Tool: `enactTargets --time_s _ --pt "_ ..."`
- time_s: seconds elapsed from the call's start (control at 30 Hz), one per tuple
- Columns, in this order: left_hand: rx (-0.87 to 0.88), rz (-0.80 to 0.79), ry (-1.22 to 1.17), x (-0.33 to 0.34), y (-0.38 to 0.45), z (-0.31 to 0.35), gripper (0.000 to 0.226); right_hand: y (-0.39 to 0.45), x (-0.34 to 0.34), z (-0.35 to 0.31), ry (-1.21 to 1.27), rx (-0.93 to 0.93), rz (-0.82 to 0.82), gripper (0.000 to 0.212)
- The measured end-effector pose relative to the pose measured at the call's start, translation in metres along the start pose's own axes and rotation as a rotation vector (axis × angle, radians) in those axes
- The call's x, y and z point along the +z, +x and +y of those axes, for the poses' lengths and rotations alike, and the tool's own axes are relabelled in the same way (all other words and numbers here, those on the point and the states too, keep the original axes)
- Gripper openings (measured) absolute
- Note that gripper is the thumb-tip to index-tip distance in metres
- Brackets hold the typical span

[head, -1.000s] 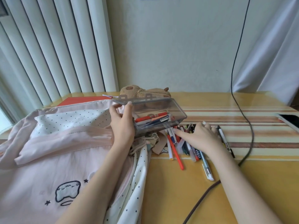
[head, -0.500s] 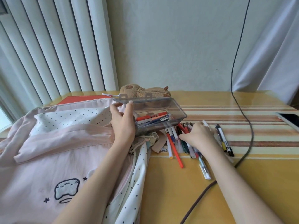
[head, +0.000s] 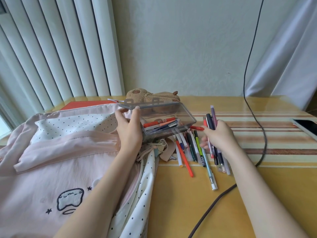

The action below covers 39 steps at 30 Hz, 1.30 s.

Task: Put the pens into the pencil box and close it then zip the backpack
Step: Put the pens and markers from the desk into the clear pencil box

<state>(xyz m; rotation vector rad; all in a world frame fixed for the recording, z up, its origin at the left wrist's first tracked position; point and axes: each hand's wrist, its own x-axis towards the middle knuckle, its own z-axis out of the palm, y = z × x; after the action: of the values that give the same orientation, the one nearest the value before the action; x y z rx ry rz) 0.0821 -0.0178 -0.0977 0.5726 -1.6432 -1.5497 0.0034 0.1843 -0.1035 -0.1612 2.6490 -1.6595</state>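
Observation:
A clear grey pencil box (head: 181, 114) rests tilted on the edge of the pink backpack (head: 56, 162), its lid open and several pens inside. My left hand (head: 129, 133) grips the box's left end. My right hand (head: 220, 136) is raised just right of the box and holds a bundle of pens (head: 211, 121), their tips pointing up and down. Beneath it, several loose pens (head: 190, 150) lie fanned on the yellow table (head: 197, 194), among them an orange pen and a white one. The backpack lies unzipped, its dotted white lining showing.
A brown plush pouch (head: 151, 96) sits behind the box. An orange folder (head: 80, 104) lies under the backpack's far edge. A dark cable (head: 264, 134) hangs from above and runs across the table. A phone (head: 305, 125) lies at the right edge.
My right hand closed around a bundle of pens from the pile and lifted them off the table toward the box. The left hand and box stayed in place.

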Motion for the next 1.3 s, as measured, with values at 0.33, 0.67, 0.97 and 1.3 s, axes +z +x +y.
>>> enactTargets --time_s 0.33,0.67,0.97,1.3 --pt "0.019 -0.003 -0.014 0.000 0.002 -0.002 0.033 0.000 -0.013 -0.010 0.625 -0.278 0.155 0.028" --pt "0.050 -0.028 -0.016 0.000 0.003 -0.004 0.029 0.000 0.007 0.009 0.274 -0.190 -0.020 0.022" --pt "0.091 -0.242 0.051 0.004 0.006 -0.009 0.021 -0.025 0.005 -0.041 0.358 -0.571 0.005 0.025" --pt "0.052 -0.378 0.016 0.008 0.006 -0.007 0.014 -0.029 0.030 -0.045 -0.553 -0.760 -0.122 0.027"
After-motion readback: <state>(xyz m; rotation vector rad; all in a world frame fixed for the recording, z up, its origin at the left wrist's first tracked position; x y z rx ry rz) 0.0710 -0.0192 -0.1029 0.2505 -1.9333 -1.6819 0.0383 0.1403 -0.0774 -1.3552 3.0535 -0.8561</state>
